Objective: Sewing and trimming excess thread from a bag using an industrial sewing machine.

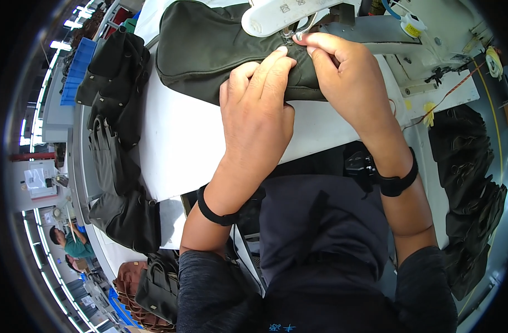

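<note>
A dark green fabric bag (209, 47) lies under the head of a white sewing machine (287, 12). My left hand (256, 105) rests palm down on the bag, fingers stretched forward, their tips just short of the presser foot (288, 36). From the other side, my right hand (345, 69) reaches in with thumb and index finger curled into a pinch. Its index fingertip is right beside the presser foot; the thumb tip sits over the bag. Whatever lies between those fingers is too small to make out. The bag's far end is cut off by the frame.
Dark bags (115, 161) are lined up along the left, with brown ones (137, 291) lower down. More dark pieces (465, 188) hang on the right. A blue bin (78, 69) stands at far left. Behind it, a person in green (76, 243) is at work. A white tabletop (176, 139) borders my lap.
</note>
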Demonstrator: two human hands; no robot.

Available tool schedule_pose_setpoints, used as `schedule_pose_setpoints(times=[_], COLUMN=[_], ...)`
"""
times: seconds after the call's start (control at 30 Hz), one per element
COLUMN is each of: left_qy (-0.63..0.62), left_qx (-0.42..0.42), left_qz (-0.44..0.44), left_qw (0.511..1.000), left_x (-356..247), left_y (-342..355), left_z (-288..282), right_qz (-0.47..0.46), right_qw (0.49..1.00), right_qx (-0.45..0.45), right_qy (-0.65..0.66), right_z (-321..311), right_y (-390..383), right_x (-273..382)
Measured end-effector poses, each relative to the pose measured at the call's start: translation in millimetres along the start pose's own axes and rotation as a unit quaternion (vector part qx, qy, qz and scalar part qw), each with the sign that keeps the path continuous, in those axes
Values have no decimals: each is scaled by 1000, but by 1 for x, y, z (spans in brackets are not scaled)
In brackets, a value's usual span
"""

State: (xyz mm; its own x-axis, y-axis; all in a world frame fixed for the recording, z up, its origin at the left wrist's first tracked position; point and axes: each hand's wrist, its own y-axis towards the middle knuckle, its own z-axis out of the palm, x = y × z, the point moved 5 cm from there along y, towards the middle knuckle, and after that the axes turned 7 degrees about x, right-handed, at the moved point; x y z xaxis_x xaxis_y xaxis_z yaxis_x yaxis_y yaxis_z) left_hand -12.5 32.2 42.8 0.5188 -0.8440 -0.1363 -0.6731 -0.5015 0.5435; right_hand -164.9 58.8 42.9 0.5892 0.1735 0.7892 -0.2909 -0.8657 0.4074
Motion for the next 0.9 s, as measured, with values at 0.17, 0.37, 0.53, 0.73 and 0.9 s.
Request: schedule_pose_setpoints(times=[0.17, 0.37, 0.53, 0.73, 0.9], left_qy=[-19, -4, 6, 15, 9], left_qx=[32, 27, 21, 29, 35], left_qz=[9, 18, 18, 9, 7], left_qw=[999, 999, 1000, 999, 999], left_x=[0, 0, 1, 1, 3], left_y=[5, 2, 0, 2, 4], left_z=[-4, -1, -1, -2, -3], right_qz=[6, 1, 16, 29, 29], right_qw=[1000, 1000, 1000, 999, 999], right_qx=[1, -4, -5, -1, 0], right_qy=[0, -6, 17, 24, 18], right_z=[0, 3, 1, 2, 3], right_y=[3, 4, 1, 1, 3], right_x=[-2, -3, -2, -2, -2])
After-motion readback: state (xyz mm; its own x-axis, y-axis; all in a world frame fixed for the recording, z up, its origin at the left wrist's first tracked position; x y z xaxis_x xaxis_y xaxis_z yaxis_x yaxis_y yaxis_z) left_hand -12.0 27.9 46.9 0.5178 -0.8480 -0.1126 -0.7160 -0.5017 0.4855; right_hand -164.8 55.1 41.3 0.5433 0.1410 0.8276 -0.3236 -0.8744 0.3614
